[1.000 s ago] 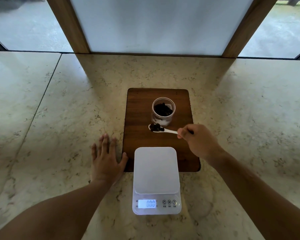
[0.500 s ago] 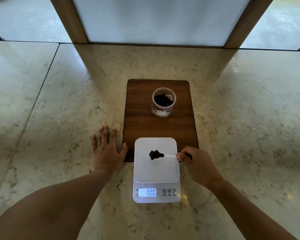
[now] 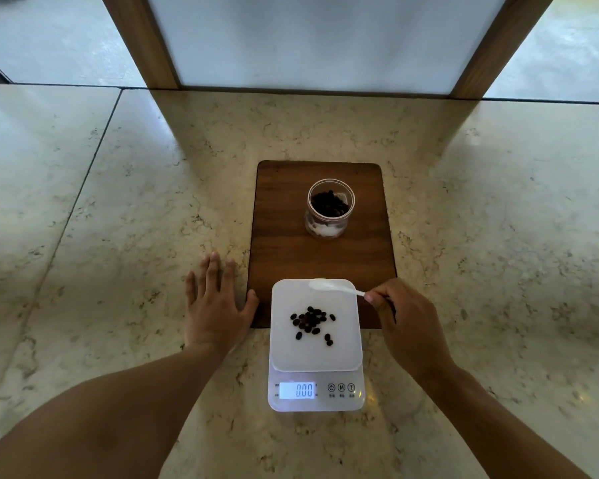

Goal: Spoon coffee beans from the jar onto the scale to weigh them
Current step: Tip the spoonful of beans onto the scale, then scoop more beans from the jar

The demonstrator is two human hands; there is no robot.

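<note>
A clear glass jar (image 3: 329,210) with dark coffee beans inside stands open on a dark wooden board (image 3: 284,250). In front of it a white digital scale (image 3: 346,354) carries a small heap of coffee beans (image 3: 311,320) on its platform; its lit display reads 000. My right hand (image 3: 403,321) pinches the handle of a white spoon (image 3: 329,286), whose empty bowl hovers over the platform's far edge. My left hand (image 3: 215,305) lies flat on the counter, fingers spread, its thumb against the board's left edge.
The board and scale sit on a beige marble counter (image 3: 118,219) with a seam on the left. A frosted panel (image 3: 312,39) between two wooden posts rises along the counter's far edge.
The spoon carried beans from beside the jar to above the scale. The beans now lie on the platform, and the emptied spoon has moved back toward the platform's far edge.
</note>
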